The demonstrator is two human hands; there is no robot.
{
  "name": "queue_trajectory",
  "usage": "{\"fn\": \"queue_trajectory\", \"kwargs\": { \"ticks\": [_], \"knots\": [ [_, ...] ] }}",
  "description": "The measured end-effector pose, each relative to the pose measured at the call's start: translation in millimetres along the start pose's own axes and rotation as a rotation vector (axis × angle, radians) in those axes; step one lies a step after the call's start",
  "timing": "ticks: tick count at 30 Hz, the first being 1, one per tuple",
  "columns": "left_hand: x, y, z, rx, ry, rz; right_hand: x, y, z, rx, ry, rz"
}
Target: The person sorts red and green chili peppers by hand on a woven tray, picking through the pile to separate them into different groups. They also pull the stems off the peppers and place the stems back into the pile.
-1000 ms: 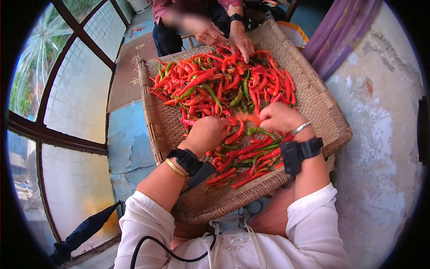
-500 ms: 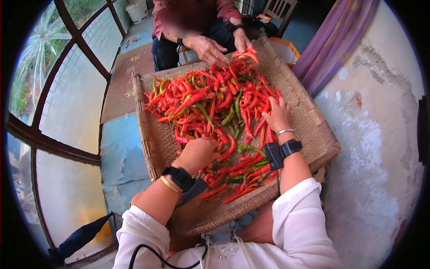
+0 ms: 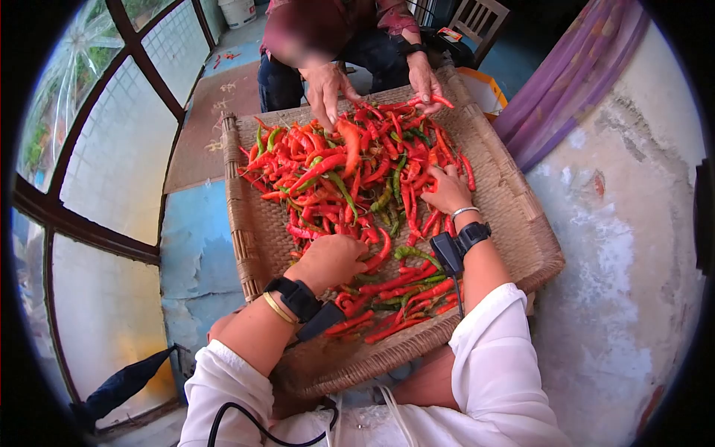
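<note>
Red chili peppers (image 3: 313, 175), with a few green ones among them, are heaped in a woven tray (image 3: 514, 216). My left hand (image 3: 333, 262) is closed at the near left of the heap, its fingertips at the lower end of a curved red chili pepper (image 3: 383, 249). My right hand (image 3: 449, 191) reaches into the right side of the heap. Its fingers are bent around red peppers, and their tips are partly hidden. More chili peppers lie roughly side by side in a bunch (image 3: 406, 290) nearest me.
Across the tray a person sits, one hand (image 3: 326, 91) over the heap and the other hand (image 3: 424, 80) with red peppers. Framed windows (image 3: 112, 141) stand left, a peeling wall (image 3: 596, 246) and purple curtain (image 3: 570, 82) right. A chair (image 3: 477, 26) and white bucket (image 3: 237, 11) stand behind.
My right hand has moved left and slightly down, deeper among the peppers. My left hand stays nearly in place. The other person's hands have spread apart, one moving left over the heap.
</note>
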State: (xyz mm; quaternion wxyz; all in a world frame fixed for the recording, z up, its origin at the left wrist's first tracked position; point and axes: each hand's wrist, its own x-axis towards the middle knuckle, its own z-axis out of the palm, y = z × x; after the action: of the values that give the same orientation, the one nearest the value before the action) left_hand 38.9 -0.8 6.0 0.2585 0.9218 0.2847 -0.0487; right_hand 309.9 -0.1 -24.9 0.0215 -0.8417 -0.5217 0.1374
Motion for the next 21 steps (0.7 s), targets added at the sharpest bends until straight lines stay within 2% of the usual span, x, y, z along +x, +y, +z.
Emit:
{"fn": "queue_trajectory", "kwargs": {
  "ticks": [3, 5, 8, 10, 13, 15, 19, 21],
  "knots": [
    [0, 0, -1, 0.025, -0.047, -0.001, -15, -6, 0, -0.039, 0.008, -0.028],
    [1, -2, 3, 0.083, -0.033, 0.052, -25, -11, 0, 0.008, -0.063, -0.02],
    [0, 1, 5, 0.075, 0.05, 0.104, -38, -7, 14, 0.066, -0.039, -0.122],
    [1, 2, 4, 0.073, 0.021, 0.091, -58, -15, 15, 0.089, -0.032, -0.209],
    [2, 0, 9, 0.067, 0.006, 0.091, -88, -31, 8, 0.186, -0.094, -0.187],
    [1, -2, 6, 0.061, 0.023, 0.091, -98, -37, 10, 0.206, -0.054, -0.253],
    [-5, 7, 3, 0.034, 0.127, 0.039, -123, -56, 5, 0.337, -0.07, -0.42],
    [-3, 2, 9, -0.105, 0.315, 0.067, -129, -65, 6, 0.455, -0.046, -0.492]
  ]
}}
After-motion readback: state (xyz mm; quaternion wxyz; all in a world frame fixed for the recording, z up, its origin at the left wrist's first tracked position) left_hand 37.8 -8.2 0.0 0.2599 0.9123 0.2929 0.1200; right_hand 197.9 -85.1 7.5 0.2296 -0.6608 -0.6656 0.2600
